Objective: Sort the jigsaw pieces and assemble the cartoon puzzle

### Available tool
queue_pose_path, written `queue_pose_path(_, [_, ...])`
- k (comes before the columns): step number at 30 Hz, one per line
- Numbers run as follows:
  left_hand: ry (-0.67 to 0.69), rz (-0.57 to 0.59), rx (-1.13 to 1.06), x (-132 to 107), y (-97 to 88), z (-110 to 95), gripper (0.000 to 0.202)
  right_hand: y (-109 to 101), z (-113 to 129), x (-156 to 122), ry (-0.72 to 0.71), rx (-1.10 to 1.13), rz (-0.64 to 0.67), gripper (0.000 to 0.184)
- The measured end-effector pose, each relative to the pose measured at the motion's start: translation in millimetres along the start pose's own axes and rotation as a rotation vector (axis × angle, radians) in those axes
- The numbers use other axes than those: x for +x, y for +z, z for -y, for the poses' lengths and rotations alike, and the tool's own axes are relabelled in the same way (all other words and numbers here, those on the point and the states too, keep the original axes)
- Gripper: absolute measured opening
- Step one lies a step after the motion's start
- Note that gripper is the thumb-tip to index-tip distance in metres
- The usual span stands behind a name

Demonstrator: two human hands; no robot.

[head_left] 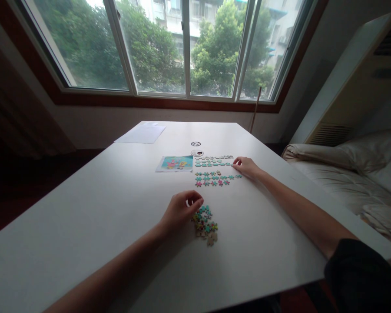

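Note:
My left hand (181, 208) hovers at the upper left edge of a loose pile of jigsaw puzzle pieces (206, 224), thumb and fingertips closed together in a pinch. Whether anything sits between those tips is too small to make out. Farther off, my right hand (246, 167) pinches a puzzle piece (233, 165) at the right end of a row. Several rows of separate puzzle pieces (214, 178), mostly teal with some pink, lie to the left of that hand. Beside the rows rests a colourful picture sheet (177, 163). Some pieces in the pile show brown backs.
The white table (94, 221) carries two small round items (197, 153) beyond the picture and white paper (140, 134) at its far left. A window (185, 52) stands behind. To the right is a pale sofa (342, 174), and a thin stick (256, 108) leans near the wall.

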State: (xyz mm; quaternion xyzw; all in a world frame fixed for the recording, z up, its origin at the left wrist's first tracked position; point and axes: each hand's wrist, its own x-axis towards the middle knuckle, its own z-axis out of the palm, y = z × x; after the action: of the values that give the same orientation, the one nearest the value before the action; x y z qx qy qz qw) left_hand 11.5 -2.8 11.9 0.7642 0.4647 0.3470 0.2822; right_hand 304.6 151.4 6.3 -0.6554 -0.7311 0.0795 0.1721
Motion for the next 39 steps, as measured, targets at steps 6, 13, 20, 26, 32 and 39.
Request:
queue_pose_path(6, [0.005, -0.003, 0.007, 0, 0.0, -1, 0.019, 3, -1, 3, 0.012, 0.026, -0.026, 0.021])
queue_pose_path(13, [0.005, -0.004, 0.026, 0, 0.6, -1, 0.020, 0, -1, 1, -0.013, 0.074, -0.056, 0.022])
queue_pose_path(20, [-0.036, -0.050, 0.085, 4, -4.5, -2, 0.020, -3, 47, -47, -0.267, 0.158, -0.061, 0.016])
queue_pose_path(26, [-0.084, -0.072, 0.139, 4, -7.6, -4, 0.020, 8, 99, -119, -0.625, 0.358, 0.068, 0.017])
queue_pose_path(32, [-0.084, -0.042, 0.165, 4, -6.1, -5, 0.019, 11, 116, -134, -0.596, 0.341, 0.159, 0.023])
queue_pose_path(39, [-0.067, -0.012, 0.160, 4, -1.6, -2, 0.018, 2, 115, -126, -0.468, 0.310, 0.339, 0.019])
